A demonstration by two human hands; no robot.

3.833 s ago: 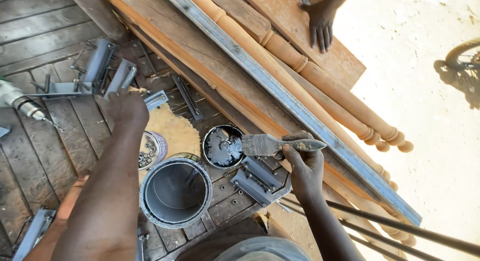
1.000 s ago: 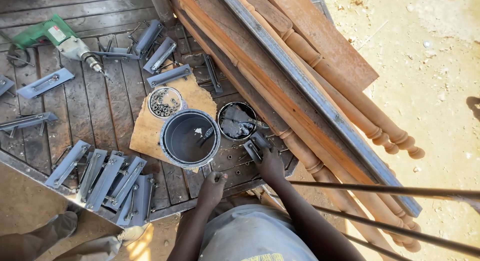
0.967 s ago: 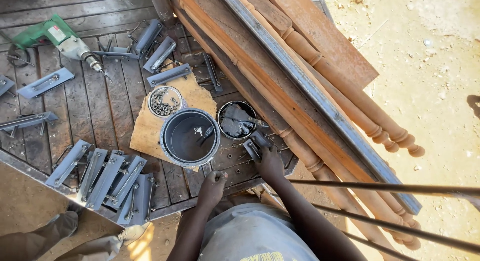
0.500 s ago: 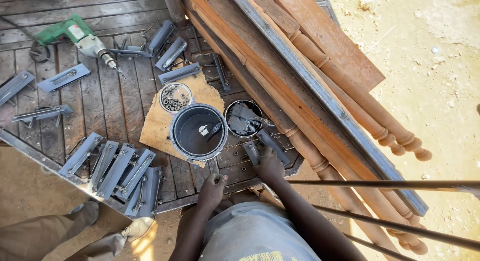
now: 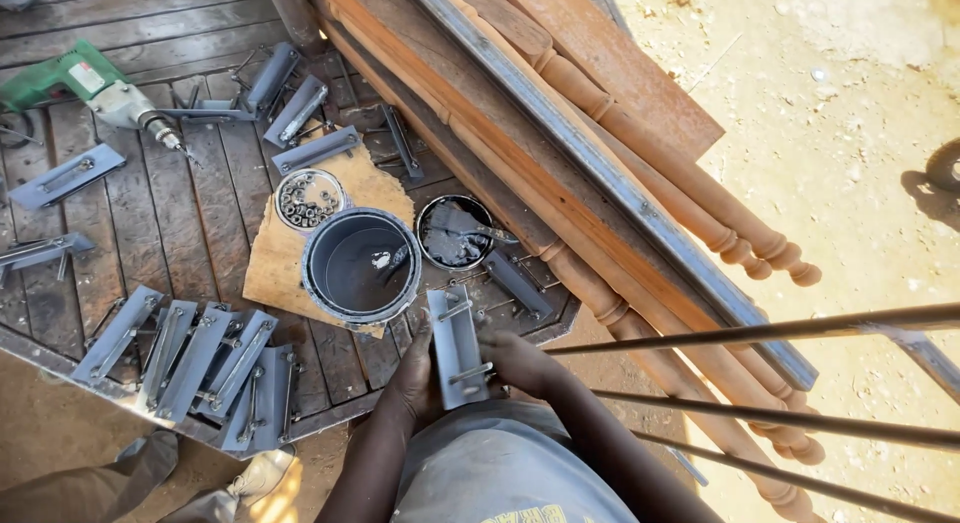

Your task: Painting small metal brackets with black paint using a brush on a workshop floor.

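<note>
Two hands, left (image 5: 412,383) and right (image 5: 520,365), grip one grey bracket (image 5: 457,345) between them at the lap, its long axis pointing away toward the paint tin (image 5: 361,267) just beyond.

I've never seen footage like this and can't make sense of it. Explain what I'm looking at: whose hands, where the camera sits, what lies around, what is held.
There is no machine here. A person wears a camera on the head, so the one picture looks straight down at their own two hands. The left hand and right hand together hold a flat grey metal bracket close to the body. Beyond it, on a dark slatted wooden platform, stands a large paint can on a scrap board, with a small tin of grey paint beside it and a lid of washers. More brackets lie in a row at left, and a green drill farther off. Turned wooden posts and a metal bar run diagonally at right.
</note>
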